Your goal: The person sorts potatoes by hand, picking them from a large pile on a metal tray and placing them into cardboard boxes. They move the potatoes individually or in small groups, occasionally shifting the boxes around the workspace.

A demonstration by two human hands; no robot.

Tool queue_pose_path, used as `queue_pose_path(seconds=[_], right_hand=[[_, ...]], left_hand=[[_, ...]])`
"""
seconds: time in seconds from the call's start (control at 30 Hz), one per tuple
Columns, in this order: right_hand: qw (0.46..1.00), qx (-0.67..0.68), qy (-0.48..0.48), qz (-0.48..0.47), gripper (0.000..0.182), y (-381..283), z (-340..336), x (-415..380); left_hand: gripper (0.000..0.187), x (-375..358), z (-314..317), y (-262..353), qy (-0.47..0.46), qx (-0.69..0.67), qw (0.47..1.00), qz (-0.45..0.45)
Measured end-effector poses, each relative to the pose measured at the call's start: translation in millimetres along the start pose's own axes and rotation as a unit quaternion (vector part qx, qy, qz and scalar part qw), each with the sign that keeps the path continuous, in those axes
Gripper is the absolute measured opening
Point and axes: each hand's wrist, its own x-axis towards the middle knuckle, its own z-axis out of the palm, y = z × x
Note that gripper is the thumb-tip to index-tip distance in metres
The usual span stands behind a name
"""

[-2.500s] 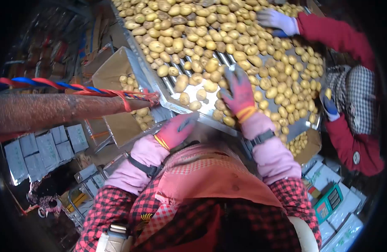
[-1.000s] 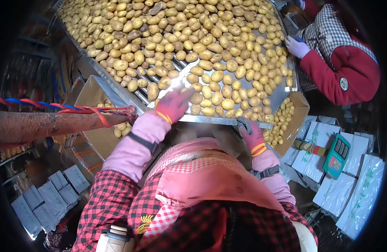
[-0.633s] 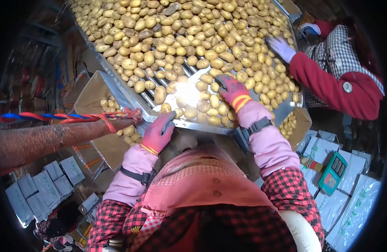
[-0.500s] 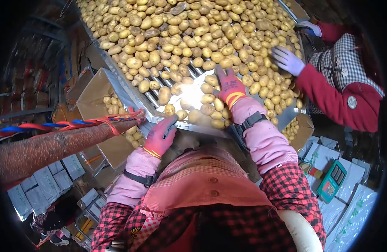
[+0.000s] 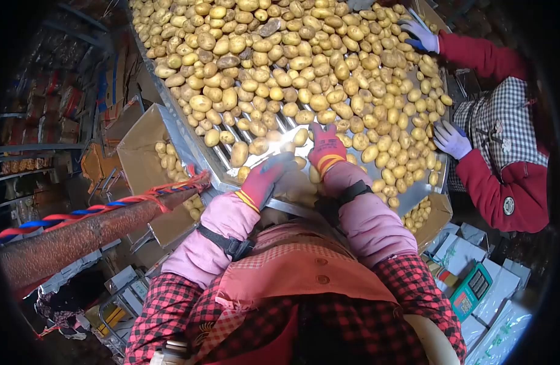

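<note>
My left hand (image 5: 269,177), in a red and grey glove, reaches over the front rim of the metal sorting table, its fingers stretched toward the right above a few potatoes at the edge. My right hand (image 5: 327,148), gloved alike, lies just beyond it, fingers extended forward and touching loose potatoes (image 5: 302,136). Neither hand appears closed around a potato; what lies under the palms is hidden. Ahead, a thick layer of potatoes (image 5: 274,79) covers the slatted metal table (image 5: 225,159), where bright light glares off the bare metal near my hands.
A co-worker in red sleeves stands at the right, with gloved hands (image 5: 452,140) at the table's side. Cardboard boxes with potatoes stand at left (image 5: 140,137) and right (image 5: 439,214). A rusty pole (image 5: 103,228) wrapped in cord juts in from the left. White packages and a green scale (image 5: 471,291) lie lower right.
My left hand has left the table rim and moved right, over the potatoes. My right hand has drawn back slightly toward me. The co-worker's hands have shifted along the side.
</note>
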Motion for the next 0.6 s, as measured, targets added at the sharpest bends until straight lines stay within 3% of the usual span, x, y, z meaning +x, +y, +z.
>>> queue_pose_path(seconds=[0.03, 0.07, 0.17, 0.23, 0.3, 0.37, 0.4, 0.47, 0.53, 0.57, 0.6], right_hand=[[1.0, 0.019, -0.017, -0.008, 0.07, 3, -3, -2], [0.996, 0.073, 0.052, -0.021, 0.062, 8, -1, -6], [0.908, 0.34, -0.044, -0.241, 0.063, 31, 34, 5], [0.898, 0.376, -0.112, -0.2, 0.063, 22, 12, 6], [0.965, 0.187, -0.021, -0.183, 0.072, -1, -45, 9], [0.966, -0.044, 0.118, -0.226, 0.079, -2, -21, 59], [0.969, -0.125, 0.105, -0.186, 0.08, -15, -26, 69], [0.955, -0.246, 0.107, -0.127, 0.08, -48, -28, 79], [0.961, -0.224, 0.115, -0.119, 0.076, -54, -19, 80], [0.963, -0.214, 0.119, -0.114, 0.074, -56, -15, 80], [0.955, -0.203, 0.148, -0.159, 0.068, -48, -12, 77]], left_hand=[[0.039, 0, 9, 8, 0.006, -0.114, 0.992, -0.058], [0.041, -1, 17, 19, -0.034, -0.149, 0.982, -0.115], [0.047, -1, 9, 19, -0.046, -0.214, 0.972, -0.087], [0.053, 0, 5, 17, -0.061, -0.256, 0.962, -0.069], [0.059, -3, 2, 12, -0.071, -0.296, 0.951, -0.049], [0.056, -7, -3, 11, -0.066, -0.303, 0.95, -0.029], [0.055, -10, -4, 11, -0.055, -0.284, 0.957, -0.018], [0.052, -14, -8, 10, -0.025, -0.18, 0.983, 0.019], [0.05, -20, -11, 10, 0.012, 0.048, 0.995, 0.09], [0.049, -23, -12, 10, 0.026, 0.235, 0.962, 0.135], [0.048, -26, -14, 15, 0.035, 0.449, 0.876, 0.174]])
